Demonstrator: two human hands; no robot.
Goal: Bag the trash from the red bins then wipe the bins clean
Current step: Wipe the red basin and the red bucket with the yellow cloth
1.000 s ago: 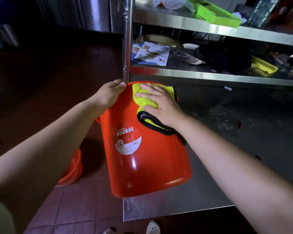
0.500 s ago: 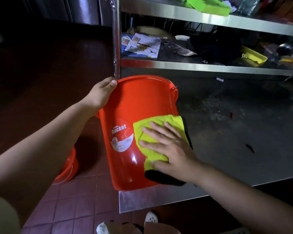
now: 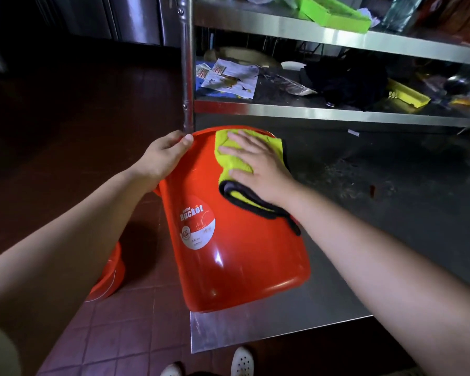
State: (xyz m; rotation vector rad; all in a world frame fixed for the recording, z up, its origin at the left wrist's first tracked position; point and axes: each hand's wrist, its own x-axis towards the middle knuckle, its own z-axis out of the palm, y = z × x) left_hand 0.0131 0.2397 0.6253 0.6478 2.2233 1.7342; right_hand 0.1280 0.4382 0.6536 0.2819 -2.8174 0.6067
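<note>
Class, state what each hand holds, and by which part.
The left hand grips the red bucket by its rim. The right hand presses a yellow cloth flat against the bucket's side, gripping nothing.

steel table (image 3: 337,302), red bucket (image 3: 242,256) on it

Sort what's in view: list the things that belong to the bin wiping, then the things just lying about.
In use:
red bucket, tipped on the steel table
yellow cloth, pressed flat by the right hand
left hand, gripping the rim
second red bin, on the floor

Lying about:
papers
green tray
yellow tray
dark cloth
</note>
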